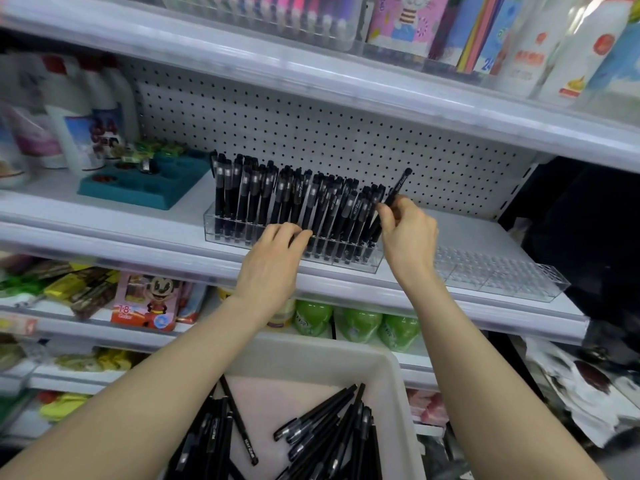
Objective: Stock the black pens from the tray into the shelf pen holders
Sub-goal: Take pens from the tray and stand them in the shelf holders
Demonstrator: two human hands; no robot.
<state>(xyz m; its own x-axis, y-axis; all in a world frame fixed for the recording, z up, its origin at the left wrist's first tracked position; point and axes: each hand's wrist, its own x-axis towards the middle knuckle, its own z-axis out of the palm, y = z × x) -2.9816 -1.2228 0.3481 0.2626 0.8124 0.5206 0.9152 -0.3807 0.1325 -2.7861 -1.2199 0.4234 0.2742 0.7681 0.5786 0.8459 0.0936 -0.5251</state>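
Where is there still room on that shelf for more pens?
The clear holder on the right looks empty, with bare shelf between it and the pegboard. A narrow bare strip lies between the teal tray and the full pen holder. That one is crowded; the right hand pinches a pen at its right end.

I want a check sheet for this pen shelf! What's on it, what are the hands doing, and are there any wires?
Surface: white shelf, pegboard behind it.
Job's things: clear holder packed with black pens; empty holder to its right; tray below with loose pens.
Clutter: teal stand and white bottles at left.
Grips: right hand pinches a single pen over the holder's right end; left hand curls against the standing pens, hold unclear.
Cables: nothing seen.
Surroundings: green bottles on the lower shelf.
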